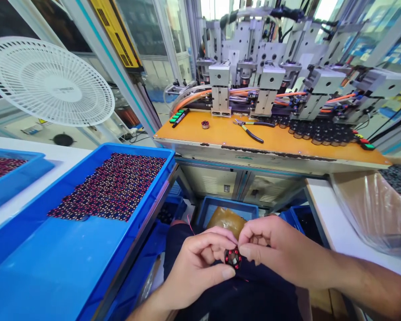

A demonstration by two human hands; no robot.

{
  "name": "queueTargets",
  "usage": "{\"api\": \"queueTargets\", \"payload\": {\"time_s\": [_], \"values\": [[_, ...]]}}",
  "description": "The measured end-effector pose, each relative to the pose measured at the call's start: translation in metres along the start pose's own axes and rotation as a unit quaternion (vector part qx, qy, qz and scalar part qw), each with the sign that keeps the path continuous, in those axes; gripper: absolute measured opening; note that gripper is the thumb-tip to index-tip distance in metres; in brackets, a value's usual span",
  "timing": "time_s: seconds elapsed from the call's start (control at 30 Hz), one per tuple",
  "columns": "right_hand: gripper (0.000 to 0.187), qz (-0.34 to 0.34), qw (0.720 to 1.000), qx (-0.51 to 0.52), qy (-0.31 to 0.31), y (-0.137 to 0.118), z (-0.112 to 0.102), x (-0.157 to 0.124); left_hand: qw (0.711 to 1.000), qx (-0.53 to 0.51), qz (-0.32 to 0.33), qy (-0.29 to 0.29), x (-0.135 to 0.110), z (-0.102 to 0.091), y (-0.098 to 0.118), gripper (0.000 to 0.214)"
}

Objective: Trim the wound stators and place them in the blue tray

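Note:
My left hand (203,258) holds a small round motor stator (233,258) between thumb and fingers above my lap. The stator is black with red copper windings around its ring. At its upper right edge my right hand (270,245) is closed in a pinch, thumb against forefinger. What sits between those fingertips is too small to make out. A thin red wire (189,224) sticks up behind my left hand. One more stator (205,124) stands on the orange bench top (220,133), left of the pliers.
Left is a blue tray (100,249) with many stators (113,187). Cutting pliers (252,128) and dark cylindrical parts (321,131) lie before the winding machine (270,76). A blue bin (229,203) is below, a plastic-lined box (364,214) right, a white fan (53,84) upper left.

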State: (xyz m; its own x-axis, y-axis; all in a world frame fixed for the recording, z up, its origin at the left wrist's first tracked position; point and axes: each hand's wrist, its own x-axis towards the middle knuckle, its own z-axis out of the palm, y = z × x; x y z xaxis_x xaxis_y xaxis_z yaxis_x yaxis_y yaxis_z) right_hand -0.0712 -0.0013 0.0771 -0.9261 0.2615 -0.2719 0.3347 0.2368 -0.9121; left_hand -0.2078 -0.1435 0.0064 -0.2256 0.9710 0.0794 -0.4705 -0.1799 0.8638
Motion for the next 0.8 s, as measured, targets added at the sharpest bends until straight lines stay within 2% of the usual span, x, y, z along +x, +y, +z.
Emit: {"api": "queueTargets", "payload": {"time_s": [0.13,0.23,0.4,0.8], "values": [[0.02,-0.043,0.998,-0.055,0.003,-0.0008,-0.0005,-0.0019,0.999,-0.04,-0.02,-0.019,0.0001,-0.0005,0.0008,0.028],[0.02,-0.055,0.997,-0.059,0.004,-0.0012,0.0002,-0.0044,0.997,-0.059,-0.038,-0.032,0.002,-0.0006,0.001,0.029],[0.023,-0.07,0.996,-0.057,0.008,0.0007,0.002,-0.0068,0.999,-0.034,-0.02,-0.032,0.0032,-0.003,-0.0017,0.032],[0.021,-0.058,0.996,-0.064,-0.01,-0.0007,0.0039,-0.0095,0.999,-0.041,-0.004,-0.033,0.0035,-0.003,-0.0054,0.034]]}}
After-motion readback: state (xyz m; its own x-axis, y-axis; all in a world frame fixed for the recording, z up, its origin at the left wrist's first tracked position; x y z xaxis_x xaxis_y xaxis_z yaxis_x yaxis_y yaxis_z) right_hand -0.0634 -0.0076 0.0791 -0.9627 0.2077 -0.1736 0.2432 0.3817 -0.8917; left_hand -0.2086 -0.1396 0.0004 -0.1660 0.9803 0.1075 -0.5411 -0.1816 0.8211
